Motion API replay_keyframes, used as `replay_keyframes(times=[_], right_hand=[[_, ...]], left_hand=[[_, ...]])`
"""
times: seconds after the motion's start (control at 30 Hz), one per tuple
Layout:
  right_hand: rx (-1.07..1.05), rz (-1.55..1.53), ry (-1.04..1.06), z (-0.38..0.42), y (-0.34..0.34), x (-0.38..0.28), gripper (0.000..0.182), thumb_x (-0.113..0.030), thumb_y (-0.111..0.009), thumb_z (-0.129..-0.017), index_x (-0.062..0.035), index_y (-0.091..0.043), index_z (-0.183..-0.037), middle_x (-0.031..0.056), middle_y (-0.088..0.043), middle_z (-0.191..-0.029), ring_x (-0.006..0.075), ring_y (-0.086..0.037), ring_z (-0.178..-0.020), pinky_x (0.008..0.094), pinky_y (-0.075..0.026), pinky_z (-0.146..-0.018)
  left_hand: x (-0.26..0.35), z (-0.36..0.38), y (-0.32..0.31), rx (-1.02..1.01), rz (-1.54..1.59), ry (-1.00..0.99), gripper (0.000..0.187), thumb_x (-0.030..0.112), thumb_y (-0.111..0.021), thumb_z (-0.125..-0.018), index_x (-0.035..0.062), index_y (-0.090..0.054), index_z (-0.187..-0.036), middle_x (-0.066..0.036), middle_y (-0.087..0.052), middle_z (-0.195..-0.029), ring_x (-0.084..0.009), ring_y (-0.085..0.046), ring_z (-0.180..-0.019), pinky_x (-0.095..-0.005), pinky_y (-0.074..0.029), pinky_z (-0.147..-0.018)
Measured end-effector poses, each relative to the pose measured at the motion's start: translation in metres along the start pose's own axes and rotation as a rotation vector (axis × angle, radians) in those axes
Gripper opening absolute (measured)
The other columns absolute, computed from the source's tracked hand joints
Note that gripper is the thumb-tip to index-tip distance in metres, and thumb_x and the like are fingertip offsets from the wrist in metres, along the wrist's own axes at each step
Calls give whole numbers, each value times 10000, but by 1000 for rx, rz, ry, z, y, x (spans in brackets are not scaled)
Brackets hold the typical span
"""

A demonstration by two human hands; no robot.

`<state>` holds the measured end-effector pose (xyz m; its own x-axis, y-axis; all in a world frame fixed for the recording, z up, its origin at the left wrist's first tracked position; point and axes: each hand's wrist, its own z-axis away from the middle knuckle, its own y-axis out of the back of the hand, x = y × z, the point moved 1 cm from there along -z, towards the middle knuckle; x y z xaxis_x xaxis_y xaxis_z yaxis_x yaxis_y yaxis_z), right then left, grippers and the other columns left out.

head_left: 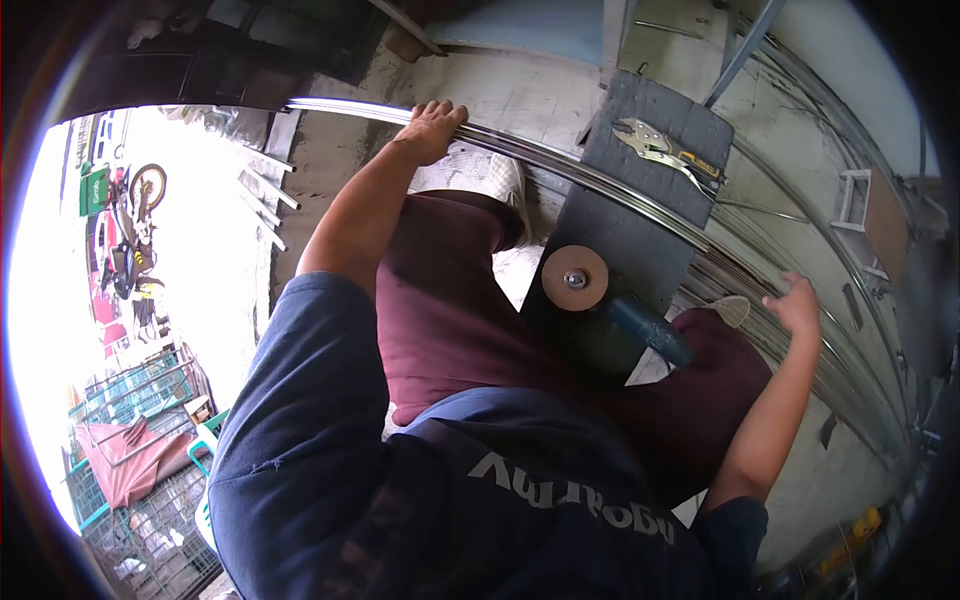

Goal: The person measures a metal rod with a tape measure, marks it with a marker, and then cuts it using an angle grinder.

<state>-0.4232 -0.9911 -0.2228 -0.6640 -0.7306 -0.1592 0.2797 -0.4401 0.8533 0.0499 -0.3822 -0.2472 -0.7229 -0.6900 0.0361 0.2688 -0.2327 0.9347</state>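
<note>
My left hand (432,132) is closed around a bundle of long shiny metal tubes (600,183), with its fingers over the top. The tubes run across a dark bench (655,105) in front of me. Held out to the right, my right hand (797,303) has its fingers apart and nothing in it, above more metal lengths. On the near part of the bench lies an angle grinder (640,325) with a brown disc (575,278) facing up. Locking pliers (645,138) rest on the far part, beside a tool with a yellow-and-black part (700,165).
More long metal lengths (840,375) lie on the floor at the right. A small wooden-topped stand (872,222) is beyond them. To the left are pale bars (265,190), wire cages (150,500) with a reddish cloth (130,460), and parked motorcycles (130,235) outside.
</note>
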Motion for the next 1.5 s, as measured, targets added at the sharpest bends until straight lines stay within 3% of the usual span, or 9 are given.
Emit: replay_keyframes(times=[0.07, 0.23, 0.4, 0.57, 0.67, 0.77, 0.87, 1.23, 1.5], right_hand=[[117, 223, -104, 57, 43, -103, 831, -274, -958, -845, -65, -601, -1565, 232, -628, -1556, 467, -625, -1396, 557, -520, -1160], [-85, -90, 267, 163, 43, -209, 776, -347, -901, -918, -92, -583, -1578, 191, -636, -1552, 412, -592, -1465, 593, -356, -1300], [-478, -110, 235, 189, 34, -219, 690, -388, -868, -947, -28, -656, -1496, 216, -736, -1410, 401, -690, -1344, 522, -516, -1172], [46, -115, -110, 117, 0, -138, 610, -332, -710, -1082, 67, -603, -1531, 331, -676, -1473, 434, -639, -1421, 455, -531, -1186], [46, -1427, -654, 68, -15, -83, 753, -381, -611, -1135, 62, -357, -1690, 321, -399, -1723, 526, -474, -1551, 724, -412, -1249], [159, -1930, -981, 47, -28, -47, 750, -351, -541, -1167, 30, -220, -1728, 325, -311, -1732, 566, -422, -1559, 823, -379, -1211], [306, -2055, -850, -5, -67, 3, 718, -289, -471, -1192, 42, -105, -1715, 374, -310, -1713, 541, -510, -1497, 726, -411, -1261], [517, -2015, -787, -47, -77, -5, 297, 24, -382, -1113, 89, -416, -1400, 252, -636, -1164, 501, -758, -1037, 724, -580, -1067], [538, -2048, -687, -38, -84, -13, 279, -96, -347, -1210, 64, -419, -1426, 260, -645, -1232, 502, -762, -1097, 696, -563, -1132]], left_hand=[[-1, 0, 1, -23, -51, 17, 498, -24, -660, -946, 126, -597, -1416, -165, -638, -1414, -372, -539, -1471, -533, -377, -1228], [-7, -10, -2, -131, -142, 22, 490, 185, -822, -965, 139, -626, -1412, -146, -629, -1467, -363, -539, -1488, -657, -315, -1296], [9, -11, 8, -88, -40, 21, 624, 327, -916, -854, 132, -644, -1380, -147, -671, -1391, -370, -609, -1402, -568, -414, -1199], [36, -19, 11, -108, 9, -106, 602, 305, -888, -843, 122, -664, -1371, -178, -713, -1357, -404, -675, -1313, -529, -506, -1131], [48, -23, 15, -199, 4, -27, 441, 272, -827, -891, 121, -716, -1290, -208, -765, -1264, -429, -723, -1219, -532, -564, -1049], [50, -30, 16, -256, -53, 22, 280, 207, -735, -946, 141, -763, -1217, -215, -798, -1188, -427, -753, -1171, -529, -587, -1022], [62, -25, 25, -264, -56, 66, 275, 109, -679, -969, 152, -769, -1225, -194, -790, -1252, -411, -747, -1208, -515, -586, -1036], [25, -52, -11, 40, -42, -133, 372, 70, -733, -936, 196, -771, -1283, -105, -817, -1224, -350, -778, -1142, -476, -612, -1041], [30, -50, -1, 29, -54, -122, 392, 44, -763, -903, 148, -772, -1282, -153, -816, -1181, -384, -779, -1109, -492, -619, -1006]])
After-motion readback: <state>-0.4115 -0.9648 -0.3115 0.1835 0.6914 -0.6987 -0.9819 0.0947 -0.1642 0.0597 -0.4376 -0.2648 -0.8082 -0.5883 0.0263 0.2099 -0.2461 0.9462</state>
